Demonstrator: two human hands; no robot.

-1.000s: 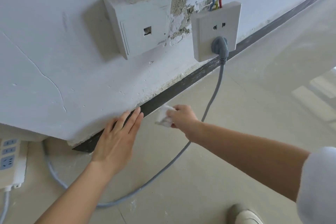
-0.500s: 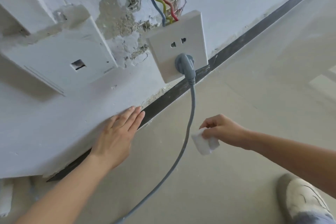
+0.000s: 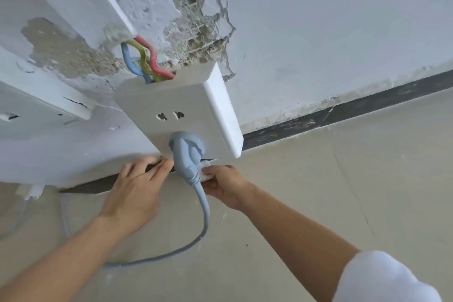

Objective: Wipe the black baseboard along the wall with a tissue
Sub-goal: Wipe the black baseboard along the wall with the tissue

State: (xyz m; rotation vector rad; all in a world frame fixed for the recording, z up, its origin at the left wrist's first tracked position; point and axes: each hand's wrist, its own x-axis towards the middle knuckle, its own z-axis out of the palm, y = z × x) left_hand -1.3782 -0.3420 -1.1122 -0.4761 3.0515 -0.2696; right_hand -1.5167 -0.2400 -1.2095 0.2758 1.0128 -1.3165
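Note:
The black baseboard (image 3: 343, 113) runs along the foot of the white wall, dusty and smeared with plaster to the right of the socket. My right hand (image 3: 224, 185) grips a crumpled white tissue (image 3: 204, 171) and presses it toward the baseboard just under the socket box, partly behind the grey plug. My left hand (image 3: 136, 190) lies flat with fingers spread, fingertips on the baseboard and lower wall just left of the plug. The stretch of baseboard beneath the socket is hidden.
A white surface-mounted socket (image 3: 179, 115) juts from the wall with a grey plug (image 3: 187, 152) in it; its grey cable (image 3: 193, 235) loops over the floor between my arms. Red, yellow and blue wires (image 3: 144, 61) enter the socket. Another white box (image 3: 36, 110) is mounted at the left.
My right hand has carried the tissue from open floor right of the cable up to the baseboard under the socket. The view has moved closer and rightward; my left hand has shifted along the wall toward the plug.

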